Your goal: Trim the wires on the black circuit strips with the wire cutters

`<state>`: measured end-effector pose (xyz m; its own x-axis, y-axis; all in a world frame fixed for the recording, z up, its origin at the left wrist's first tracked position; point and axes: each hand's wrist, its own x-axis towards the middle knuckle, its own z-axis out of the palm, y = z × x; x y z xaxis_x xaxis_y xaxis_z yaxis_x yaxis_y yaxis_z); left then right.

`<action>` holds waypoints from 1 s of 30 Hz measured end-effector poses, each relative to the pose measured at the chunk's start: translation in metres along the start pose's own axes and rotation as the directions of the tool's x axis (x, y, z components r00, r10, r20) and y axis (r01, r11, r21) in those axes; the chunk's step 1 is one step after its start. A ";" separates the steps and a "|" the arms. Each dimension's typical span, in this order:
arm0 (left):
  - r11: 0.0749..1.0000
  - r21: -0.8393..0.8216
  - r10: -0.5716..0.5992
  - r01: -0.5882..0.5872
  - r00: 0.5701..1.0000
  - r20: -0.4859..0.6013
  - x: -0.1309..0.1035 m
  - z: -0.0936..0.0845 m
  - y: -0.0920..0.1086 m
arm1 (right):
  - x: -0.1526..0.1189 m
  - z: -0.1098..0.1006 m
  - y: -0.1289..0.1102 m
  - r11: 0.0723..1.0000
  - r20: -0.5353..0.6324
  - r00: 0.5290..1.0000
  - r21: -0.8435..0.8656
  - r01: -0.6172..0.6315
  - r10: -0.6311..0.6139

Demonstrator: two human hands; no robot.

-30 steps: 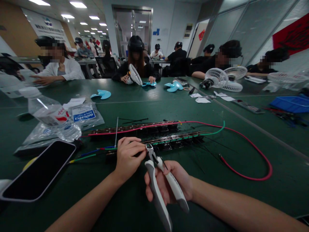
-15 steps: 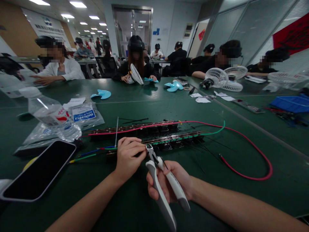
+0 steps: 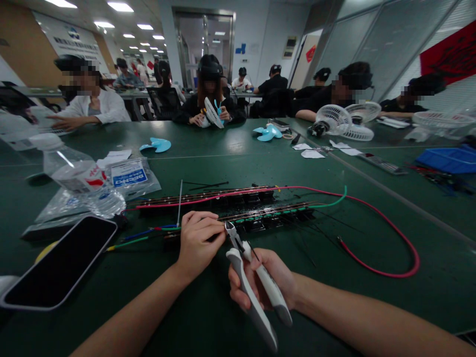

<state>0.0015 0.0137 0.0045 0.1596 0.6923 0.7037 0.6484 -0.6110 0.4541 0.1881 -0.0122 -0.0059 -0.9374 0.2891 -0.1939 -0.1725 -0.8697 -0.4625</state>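
Observation:
White-and-grey diagonal cutters (image 3: pixel 250 277) are in my right hand (image 3: pixel 266 280), its fingers wrapped around the handles. The cutter jaws point up and left, beside the fingertips of my left hand (image 3: pixel 201 240). That hand is closed over the left part of the near black terminal strip (image 3: pixel 275 215), which carries long metal bars and a green wire (image 3: pixel 340 196). Whatever lies between the jaws is too small to make out. Parallel behind it runs a second black strip (image 3: pixel 238 196), with a red wire (image 3: pixel 403 238) passing along it and looping right. A pale cable tie (image 3: pixel 180 203) sticks up left of my hand.
A phone (image 3: pixel 63 265), a plastic bottle (image 3: pixel 78 173) and a labelled bag (image 3: pixel 132 176) are at left. Loose black ties (image 3: pixel 305 243) lie right of the strips. Across the table, co-workers handle white fans (image 3: pixel 213 114); blue fan blades (image 3: pixel 267 132) lie there.
The cutter handles have drawn slightly closer together in my right hand. My left hand has stayed put. Across the table, a person has raised a blue fan blade to the white fan.

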 end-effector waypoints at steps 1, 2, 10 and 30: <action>1.000 0.000 -0.001 0.001 1.000 0.000 0.000 0.000 0.000 | 0.000 -0.001 0.001 1.000 -0.004 1.000 -0.003 0.005 -0.005; 1.000 0.000 -0.001 0.001 1.000 0.000 0.000 0.000 0.000 | 0.000 -0.001 0.001 1.000 -0.009 1.000 -0.009 0.009 -0.009; 1.000 0.003 0.003 -0.003 1.000 -0.001 -0.001 0.001 -0.002 | 0.001 -0.001 0.002 0.998 -0.055 0.998 -0.050 0.028 -0.031; 1.000 0.025 0.018 -0.018 1.000 -0.011 -0.001 0.001 -0.001 | 0.001 -0.004 0.001 0.998 -0.030 0.999 -0.056 0.027 -0.029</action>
<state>0.0020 0.0140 0.0029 0.1629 0.6768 0.7179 0.6640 -0.6134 0.4276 0.1882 -0.0115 -0.0101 -0.9227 0.3256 -0.2061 -0.1806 -0.8378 -0.5152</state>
